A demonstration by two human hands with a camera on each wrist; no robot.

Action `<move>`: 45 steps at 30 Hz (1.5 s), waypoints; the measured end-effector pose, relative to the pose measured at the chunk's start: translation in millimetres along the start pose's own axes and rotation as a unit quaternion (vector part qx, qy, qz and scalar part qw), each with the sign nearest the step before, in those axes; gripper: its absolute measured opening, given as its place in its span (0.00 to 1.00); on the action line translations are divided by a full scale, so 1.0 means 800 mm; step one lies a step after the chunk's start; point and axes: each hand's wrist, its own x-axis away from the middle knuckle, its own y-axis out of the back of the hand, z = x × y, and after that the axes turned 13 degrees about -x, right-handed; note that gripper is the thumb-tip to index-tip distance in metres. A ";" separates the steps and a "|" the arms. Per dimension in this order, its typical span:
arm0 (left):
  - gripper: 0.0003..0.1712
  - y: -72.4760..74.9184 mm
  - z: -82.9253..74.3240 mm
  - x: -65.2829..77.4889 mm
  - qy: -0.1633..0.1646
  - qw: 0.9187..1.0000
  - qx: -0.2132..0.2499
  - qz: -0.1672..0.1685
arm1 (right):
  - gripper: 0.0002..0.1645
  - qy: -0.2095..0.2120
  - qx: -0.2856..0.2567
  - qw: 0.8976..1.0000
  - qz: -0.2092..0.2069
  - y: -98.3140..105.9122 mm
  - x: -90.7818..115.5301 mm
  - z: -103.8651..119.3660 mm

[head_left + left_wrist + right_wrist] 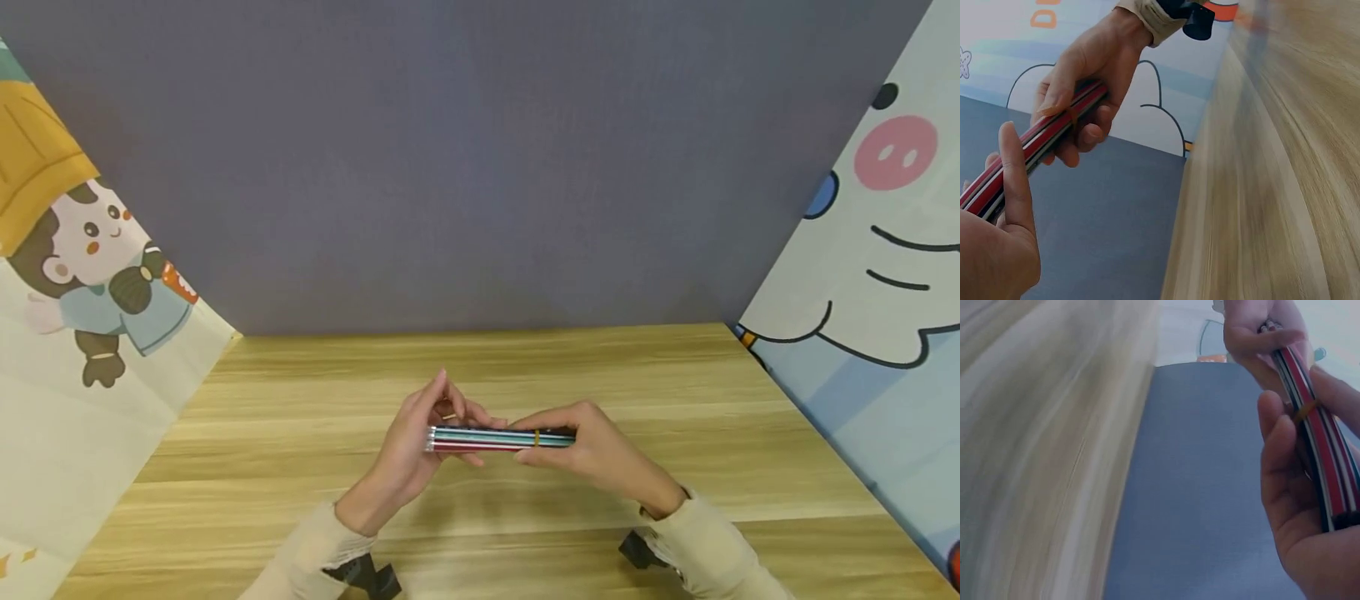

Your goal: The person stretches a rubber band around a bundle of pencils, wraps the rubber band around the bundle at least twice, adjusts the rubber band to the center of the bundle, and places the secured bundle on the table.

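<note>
A bundle of striped pencils (480, 439), in red, white, teal and black, is held level above the table in the head view. A yellowish rubber band (537, 437) circles it near its right end. My right hand (600, 446) grips that end, with thumb and fingers on opposite sides, as the right wrist view also shows. At the other end, the pencils' pale tips lie against the palm of my left hand (408, 442). Its digits lie along both sides of the bundle, and one finger (1016, 178) stretches across it in the left wrist view.
Below the hands spreads a wood-grain table (300, 392). A grey panel (480, 167) rises behind it, and cartoon-printed walls flank both sides. Black wrist-camera mounts (367, 577) sit at the light sleeves (307, 550).
</note>
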 end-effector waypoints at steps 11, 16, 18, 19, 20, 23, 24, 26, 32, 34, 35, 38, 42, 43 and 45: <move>0.29 0.003 -0.011 -0.002 -0.037 0.999 0.008 0.002 | 0.17 0.007 0.087 0.996 -0.036 0.022 0.006 0.008; 0.28 0.001 -0.004 -0.003 -0.004 1.000 0.000 -0.022 | 0.13 0.031 0.130 0.991 -0.016 0.018 0.003 0.004; 0.28 0.001 0.002 -0.002 0.004 1.000 -0.001 -0.023 | 0.12 0.031 0.139 0.990 -0.004 0.014 0.001 0.001; 0.28 0.000 0.004 -0.001 0.009 1.000 -0.001 -0.020 | 0.11 0.033 0.141 0.990 0.006 0.011 0.000 -0.001; 0.29 -0.001 0.007 -0.001 0.014 1.000 0.001 -0.017 | 0.12 0.031 0.139 0.990 0.016 0.007 -0.001 -0.002; 0.29 -0.002 0.012 0.000 0.023 1.000 0.012 -0.004 | 0.13 0.039 0.143 0.988 0.035 -0.001 -0.004 -0.003; 0.29 -0.003 0.012 0.000 0.026 1.000 0.017 -0.002 | 0.13 0.044 0.146 0.988 0.039 -0.003 -0.005 -0.002; 0.28 -0.003 0.012 0.000 0.019 1.000 0.021 -0.001 | 0.13 0.047 0.150 0.987 0.035 -0.005 -0.005 0.000; 0.27 0.000 0.001 -0.001 -0.010 1.000 0.018 0.002 | 0.19 0.048 0.173 0.984 0.002 0.006 0.000 0.009; 0.27 0.001 -0.002 0.000 -0.013 1.000 0.020 0.003 | 0.19 0.060 0.184 0.981 -0.008 0.011 0.002 0.010; 0.27 0.002 -0.003 0.000 -0.012 1.000 0.021 0.001 | 0.18 0.071 0.188 0.980 -0.010 0.012 0.002 0.010; 0.27 0.002 -0.003 0.000 -0.004 1.000 0.019 -0.003 | 0.15 0.104 0.215 0.971 -0.008 0.013 0.002 0.009; 0.26 0.000 0.000 0.001 0.004 1.000 0.018 -0.013 | 0.14 0.125 0.261 0.957 0.003 0.007 -0.001 0.006; 0.26 -0.001 0.001 0.001 0.006 1.000 0.017 -0.013 | 0.14 0.127 0.271 0.954 0.005 0.006 -0.001 0.005; 0.25 -0.002 0.004 0.001 0.013 1.000 0.013 -0.006 | 0.15 0.127 0.282 0.951 0.014 0.001 -0.002 0.003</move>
